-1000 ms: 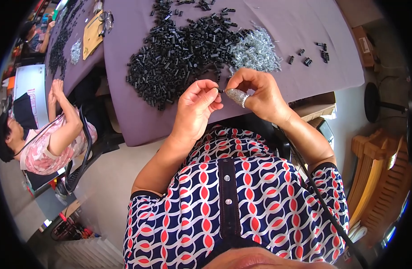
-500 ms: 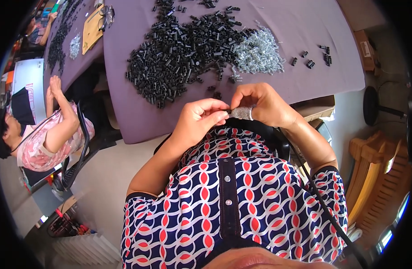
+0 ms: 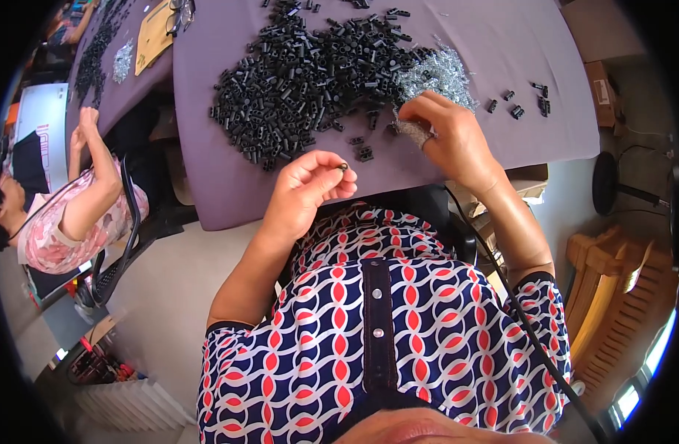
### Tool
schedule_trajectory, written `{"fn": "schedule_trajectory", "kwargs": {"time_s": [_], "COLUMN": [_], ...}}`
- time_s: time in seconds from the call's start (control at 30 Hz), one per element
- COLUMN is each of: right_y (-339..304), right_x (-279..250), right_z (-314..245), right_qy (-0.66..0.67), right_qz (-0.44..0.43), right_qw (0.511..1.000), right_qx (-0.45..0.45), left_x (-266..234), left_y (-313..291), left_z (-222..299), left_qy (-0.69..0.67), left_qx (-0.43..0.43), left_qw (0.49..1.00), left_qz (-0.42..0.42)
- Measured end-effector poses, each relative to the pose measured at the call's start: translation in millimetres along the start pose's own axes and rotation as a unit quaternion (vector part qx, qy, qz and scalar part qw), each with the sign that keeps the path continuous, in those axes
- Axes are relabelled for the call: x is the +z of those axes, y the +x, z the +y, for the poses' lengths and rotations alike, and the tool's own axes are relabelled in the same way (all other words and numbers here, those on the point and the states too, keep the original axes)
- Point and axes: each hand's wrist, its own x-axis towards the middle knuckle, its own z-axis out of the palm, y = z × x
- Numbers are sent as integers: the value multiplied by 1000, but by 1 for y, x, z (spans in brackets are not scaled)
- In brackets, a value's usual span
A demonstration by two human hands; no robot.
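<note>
My left hand [image 3: 306, 191] is closed in a pinch on a small black plastic tube [image 3: 343, 167], its round end showing beyond the thumb. To its right, my right hand [image 3: 458, 144] reaches to the near edge of a heap of small silvery springs [image 3: 441, 74]. One of its fingers wears a grey wrap [image 3: 413, 133]. Thumb and fingertips there come close together; what lies between them is too small to make out. A large pile of short black plastic parts [image 3: 302, 96] spreads beyond my left hand. Two or so loose black pieces [image 3: 364, 154] lie just past its fingertips.
Several black pieces [image 3: 517, 112] lie apart at the right of the purple cloth-covered table [image 3: 532, 44]. Another person [image 3: 80, 207] sits at the left by a second table with similar heaps. A wooden chair [image 3: 613, 296] stands at the right, and a dark cable [image 3: 495, 259] crosses my right arm.
My hands were together over the table's near edge and have parted. The right has moved forward to the springs; the left has shifted slightly left, still pinching the black tube.
</note>
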Motion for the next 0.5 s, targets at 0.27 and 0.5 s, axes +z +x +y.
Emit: {"fn": "schedule_trajectory", "kwargs": {"time_s": [0.27,0.5], "right_y": [7,16], "right_x": [11,16], "right_z": [0,1], "right_qy": [-101,-109], "right_qz": [-26,15], "right_qw": [991,989], "right_qx": [-82,-98], "left_x": [-7,8], "left_y": [2,2], "left_z": [-3,3], "left_qy": [-42,-19], "left_qx": [26,24], "left_qw": [999,999], "left_qz": [22,17]}}
